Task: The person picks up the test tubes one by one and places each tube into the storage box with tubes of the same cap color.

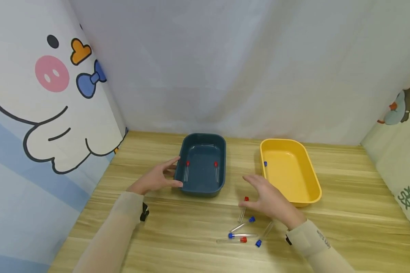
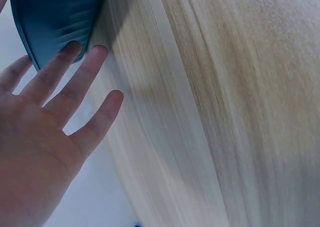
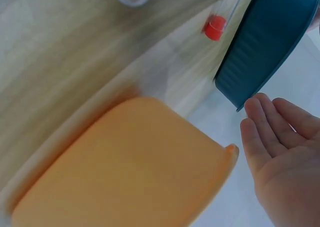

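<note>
My left hand (image 1: 157,178) is at the left side of a dark teal tray (image 1: 201,191), its thumb by the rim; in the left wrist view the fingers are spread beside the tray's outer wall. Two red-capped clear tubes (image 1: 216,172) lie in that tray. Between the two trays, my right hand (image 1: 268,199) hovers with fingers extended and nothing in its grasp. Just under its thumb lies a red-capped tube (image 1: 242,215). A yellow tray (image 1: 312,178) stands beside the right hand, with a blue cap (image 1: 265,163) showing by its left wall.
Several more tubes lie loose on the wooden table (image 1: 177,235): a blue-capped tube (image 1: 240,226), a second red-capped tube (image 1: 230,240), and a blue-capped tube (image 1: 258,243) partly beneath the right hand. A pale curtain (image 1: 225,76) hangs behind, and printed panels (image 1: 54,113) flank the table.
</note>
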The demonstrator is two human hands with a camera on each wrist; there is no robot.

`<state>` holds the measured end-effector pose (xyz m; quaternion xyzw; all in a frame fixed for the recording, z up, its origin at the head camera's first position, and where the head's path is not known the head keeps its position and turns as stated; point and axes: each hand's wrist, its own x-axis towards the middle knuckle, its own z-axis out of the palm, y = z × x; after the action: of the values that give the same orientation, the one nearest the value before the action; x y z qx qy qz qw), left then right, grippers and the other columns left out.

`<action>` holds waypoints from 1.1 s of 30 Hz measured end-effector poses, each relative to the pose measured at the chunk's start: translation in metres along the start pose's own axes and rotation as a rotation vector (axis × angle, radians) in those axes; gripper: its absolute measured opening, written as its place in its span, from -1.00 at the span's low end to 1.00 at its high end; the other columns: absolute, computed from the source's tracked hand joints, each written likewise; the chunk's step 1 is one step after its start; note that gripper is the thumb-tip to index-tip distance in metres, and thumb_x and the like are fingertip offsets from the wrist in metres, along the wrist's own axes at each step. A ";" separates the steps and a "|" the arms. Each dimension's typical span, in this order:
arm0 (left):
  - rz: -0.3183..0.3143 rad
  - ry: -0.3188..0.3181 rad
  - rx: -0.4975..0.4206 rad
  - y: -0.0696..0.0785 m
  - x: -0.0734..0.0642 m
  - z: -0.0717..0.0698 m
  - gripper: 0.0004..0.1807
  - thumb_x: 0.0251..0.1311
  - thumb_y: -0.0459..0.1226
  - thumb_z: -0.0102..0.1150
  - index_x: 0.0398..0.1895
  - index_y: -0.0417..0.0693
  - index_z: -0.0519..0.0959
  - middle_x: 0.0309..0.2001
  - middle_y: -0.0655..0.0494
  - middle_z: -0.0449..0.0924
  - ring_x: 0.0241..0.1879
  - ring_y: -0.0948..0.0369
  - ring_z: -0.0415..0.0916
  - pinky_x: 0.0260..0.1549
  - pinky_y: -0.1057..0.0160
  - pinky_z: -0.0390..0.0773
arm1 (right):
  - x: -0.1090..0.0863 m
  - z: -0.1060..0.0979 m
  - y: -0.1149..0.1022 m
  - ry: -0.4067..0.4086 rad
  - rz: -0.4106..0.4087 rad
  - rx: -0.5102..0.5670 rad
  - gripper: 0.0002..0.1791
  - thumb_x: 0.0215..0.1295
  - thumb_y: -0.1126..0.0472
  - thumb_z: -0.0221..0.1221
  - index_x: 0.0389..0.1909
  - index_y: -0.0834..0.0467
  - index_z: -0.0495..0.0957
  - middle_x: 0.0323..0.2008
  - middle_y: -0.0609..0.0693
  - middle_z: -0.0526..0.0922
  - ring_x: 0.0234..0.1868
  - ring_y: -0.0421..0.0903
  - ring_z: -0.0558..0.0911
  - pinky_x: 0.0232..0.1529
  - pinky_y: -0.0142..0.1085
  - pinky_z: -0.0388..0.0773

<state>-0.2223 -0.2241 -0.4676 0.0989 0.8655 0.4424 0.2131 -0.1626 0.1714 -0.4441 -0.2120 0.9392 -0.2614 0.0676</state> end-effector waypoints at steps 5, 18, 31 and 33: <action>0.006 -0.003 0.003 0.000 0.001 -0.001 0.20 0.10 0.11 0.51 0.69 0.33 -0.08 0.56 -0.18 0.23 0.47 -0.17 0.34 0.32 -0.25 0.48 | -0.005 0.004 0.000 -0.013 0.016 0.012 -0.02 0.16 -0.10 0.49 0.50 0.24 0.33 0.48 0.27 0.38 0.49 0.31 0.37 0.45 0.24 0.37; -0.008 0.000 0.016 0.002 -0.001 -0.001 0.18 0.09 0.11 0.51 0.69 0.38 -0.05 0.57 -0.15 0.23 0.47 -0.15 0.36 0.33 -0.25 0.47 | -0.010 0.011 0.001 -0.025 0.008 -0.002 -0.01 0.17 -0.13 0.48 0.49 0.27 0.32 0.47 0.30 0.38 0.46 0.31 0.41 0.40 0.21 0.43; -0.007 0.003 0.030 0.002 0.000 0.000 0.19 0.08 0.11 0.53 0.69 0.33 -0.04 0.55 -0.16 0.26 0.45 -0.15 0.39 0.34 -0.25 0.47 | -0.015 0.029 0.006 -0.044 0.019 -0.038 0.00 0.07 -0.16 0.53 0.43 0.29 0.40 0.38 0.24 0.49 0.39 0.20 0.50 0.42 0.11 0.46; -0.005 0.005 0.030 0.002 0.000 0.000 0.20 0.07 0.11 0.53 0.69 0.31 -0.03 0.55 -0.17 0.27 0.44 -0.15 0.40 0.34 -0.25 0.47 | -0.016 0.031 0.006 -0.050 0.026 -0.042 0.01 0.07 -0.18 0.53 0.43 0.28 0.41 0.38 0.22 0.49 0.40 0.19 0.49 0.43 0.10 0.45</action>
<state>-0.2227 -0.2227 -0.4656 0.0987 0.8729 0.4290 0.2104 -0.1430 0.1684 -0.4737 -0.2078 0.9452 -0.2351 0.0901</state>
